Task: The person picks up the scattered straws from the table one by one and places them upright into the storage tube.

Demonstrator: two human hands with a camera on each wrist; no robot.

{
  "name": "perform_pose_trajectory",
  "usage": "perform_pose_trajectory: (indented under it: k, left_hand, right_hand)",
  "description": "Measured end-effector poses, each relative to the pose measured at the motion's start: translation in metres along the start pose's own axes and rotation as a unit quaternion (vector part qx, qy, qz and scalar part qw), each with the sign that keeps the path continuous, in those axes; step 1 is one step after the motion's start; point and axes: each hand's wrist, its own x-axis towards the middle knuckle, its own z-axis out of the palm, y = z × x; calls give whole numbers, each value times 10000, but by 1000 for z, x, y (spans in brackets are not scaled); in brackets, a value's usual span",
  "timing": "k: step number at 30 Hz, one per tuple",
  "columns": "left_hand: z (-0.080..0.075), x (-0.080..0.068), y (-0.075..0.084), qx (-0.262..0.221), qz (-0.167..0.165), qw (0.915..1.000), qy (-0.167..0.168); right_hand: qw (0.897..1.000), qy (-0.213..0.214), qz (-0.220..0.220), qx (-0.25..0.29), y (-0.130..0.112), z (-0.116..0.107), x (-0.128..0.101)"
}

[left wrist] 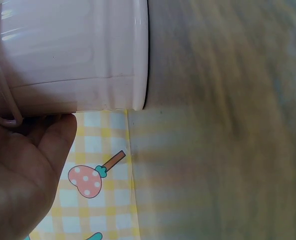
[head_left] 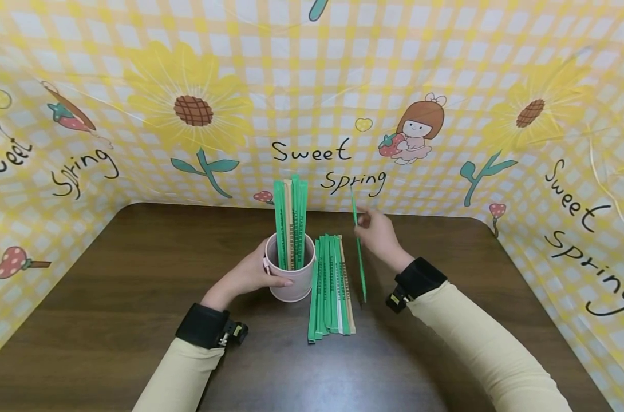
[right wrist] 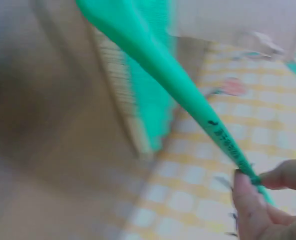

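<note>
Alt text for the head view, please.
Right hand pinches a green stick beside a row of mostly green sticks on a brown table. Left hand holds a pale pink bucket with more sticks standing in it; yellow checked cloth behind.

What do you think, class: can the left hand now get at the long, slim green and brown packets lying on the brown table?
Probably not: the left hand has its grip on the round, pale pink bucket, which stands between it and those packets. It would likely need to let go first.
</note>
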Motion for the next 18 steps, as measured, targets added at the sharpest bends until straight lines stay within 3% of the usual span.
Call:
perform_pose_trajectory:
  k: [3, 5, 10, 12, 14, 18]
  left_hand:
    - [0, 0, 0, -46, -43, 10000, 0]
    - [0, 0, 0, -33, -61, 10000, -14]
    - [-1, 1, 1, 13, -2, 10000, -49]
    - [-2, 1, 1, 35, -5, 10000, -33]
    - [-2, 1, 1, 88, -24, 10000, -11]
    - [-1, 1, 0, 151, -62, 9999, -20]
  right_hand:
    - [9955, 587, -502, 555, -28, -11, 5]
    - [9865, 999, -796, 1027, -47, -16, 7]
    - [9460, 1741, -1517, 2275, -86, -17, 5]
    - [9370, 1775, -1756, 2442, -94, -11, 4]
    - [9390, 1694, -1897, 2313, -97, -4, 3]
    - [9561, 1486, -1944, 1613, -91, 12, 2]
